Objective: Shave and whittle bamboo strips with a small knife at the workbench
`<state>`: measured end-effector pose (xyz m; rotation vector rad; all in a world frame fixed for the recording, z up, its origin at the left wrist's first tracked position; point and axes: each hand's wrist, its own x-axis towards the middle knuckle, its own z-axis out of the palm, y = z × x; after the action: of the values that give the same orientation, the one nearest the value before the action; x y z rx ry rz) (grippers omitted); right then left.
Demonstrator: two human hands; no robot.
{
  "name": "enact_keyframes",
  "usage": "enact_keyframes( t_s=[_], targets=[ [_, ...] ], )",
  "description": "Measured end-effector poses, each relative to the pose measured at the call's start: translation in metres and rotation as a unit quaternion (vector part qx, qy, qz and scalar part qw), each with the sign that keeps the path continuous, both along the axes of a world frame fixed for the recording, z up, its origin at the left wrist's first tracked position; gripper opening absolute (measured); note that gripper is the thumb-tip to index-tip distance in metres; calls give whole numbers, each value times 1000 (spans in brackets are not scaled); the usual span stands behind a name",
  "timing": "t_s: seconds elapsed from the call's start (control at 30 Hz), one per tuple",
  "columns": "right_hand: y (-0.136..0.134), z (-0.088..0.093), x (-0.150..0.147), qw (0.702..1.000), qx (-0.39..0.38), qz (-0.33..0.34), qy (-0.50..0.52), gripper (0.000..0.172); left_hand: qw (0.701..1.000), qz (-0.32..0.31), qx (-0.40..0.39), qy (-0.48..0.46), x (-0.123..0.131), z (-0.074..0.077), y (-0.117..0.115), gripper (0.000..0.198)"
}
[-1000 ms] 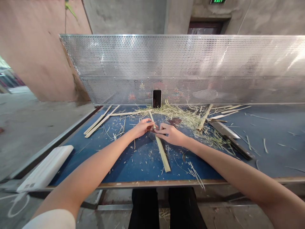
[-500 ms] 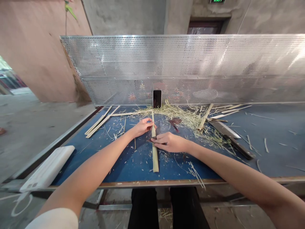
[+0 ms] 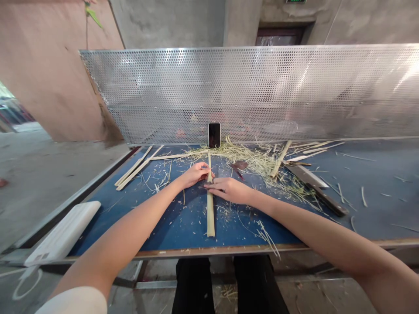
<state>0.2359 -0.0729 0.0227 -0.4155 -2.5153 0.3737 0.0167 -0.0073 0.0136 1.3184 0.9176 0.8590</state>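
Observation:
A long pale bamboo strip (image 3: 210, 213) lies on the blue table (image 3: 170, 226), pointing straight away from me. My left hand (image 3: 194, 174) is closed on the strip near its far part, fingers wrapped round it. My right hand (image 3: 229, 190) rests just to the right, its fingers pinched against the strip's middle; whether it also holds a small tool is hidden.
A heap of bamboo shavings (image 3: 252, 159) lies behind the hands. A big knife (image 3: 316, 187) lies at the right. Several split strips (image 3: 137, 168) lie at the left. A phone (image 3: 214, 134) leans on the perforated metal screen (image 3: 262, 91). A white slab (image 3: 62, 235) lies at the near left corner.
The bamboo strip has swung from a slant, near end to the right, to pointing straight away. My right hand moved slightly back along it; both hands stayed on it.

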Motion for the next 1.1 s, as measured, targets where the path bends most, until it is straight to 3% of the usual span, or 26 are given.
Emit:
enact_keyframes(
  t_s=[0.07,0.27,0.47,0.67,0.87,1.03,1.1],
  targets=[
    [1,1,-1,1000,7,-11,12,30,1000,2,-2,2,0,0,0,23],
    [-5,2,1,998,-19,62,-12,33,1000,-3,7,5,-1,-2,2,24],
    [8,-3,3,1000,12,-13,17,30,1000,4,-5,5,-1,1,0,19],
    [-5,-2,1,997,7,70,-16,30,1000,8,9,8,0,0,0,19],
    [5,-3,1,999,7,-24,20,33,1000,14,-8,13,1,2,-2,20],
    [-1,-1,0,997,7,68,-19,32,1000,18,3,15,3,5,-4,15],
    [0,-1,-1,998,23,59,-15,31,1000,21,0,13,4,5,-5,15]
  ],
)
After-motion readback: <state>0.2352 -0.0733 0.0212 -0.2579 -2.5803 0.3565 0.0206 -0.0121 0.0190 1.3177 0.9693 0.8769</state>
